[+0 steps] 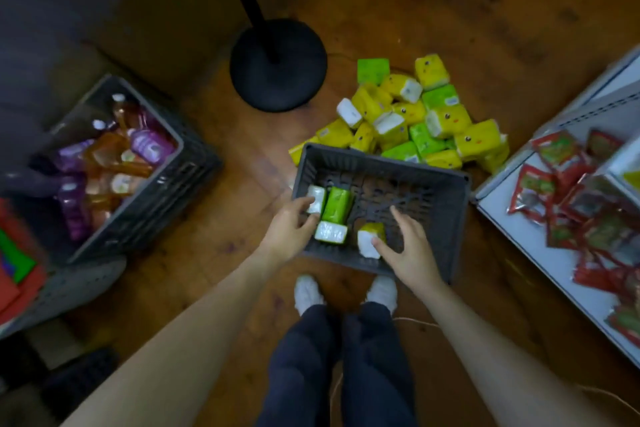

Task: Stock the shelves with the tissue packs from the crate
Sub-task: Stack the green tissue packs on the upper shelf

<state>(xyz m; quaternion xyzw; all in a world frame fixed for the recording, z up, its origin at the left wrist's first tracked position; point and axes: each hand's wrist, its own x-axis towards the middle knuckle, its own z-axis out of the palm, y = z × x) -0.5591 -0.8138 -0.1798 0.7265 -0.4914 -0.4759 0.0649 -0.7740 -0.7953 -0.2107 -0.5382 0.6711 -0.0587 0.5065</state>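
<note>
Left hand (290, 222) grips a white-ended tissue pack (317, 199) in the crate (381, 163). Right hand (406, 243), fingers spread and released, touches the yellow pack (372, 236), probably to lift both together.

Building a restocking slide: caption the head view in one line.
Left hand pinches a white-ended tissue pack and right hand touches a yellow pack in the nearly empty grey crate, loose packs heaped behind.

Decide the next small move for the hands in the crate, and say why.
Probably close the right hand on the yellow pack under its thumb and lift: the left hand pinches a white-ended pack, and few packs remain in the crate.
</note>
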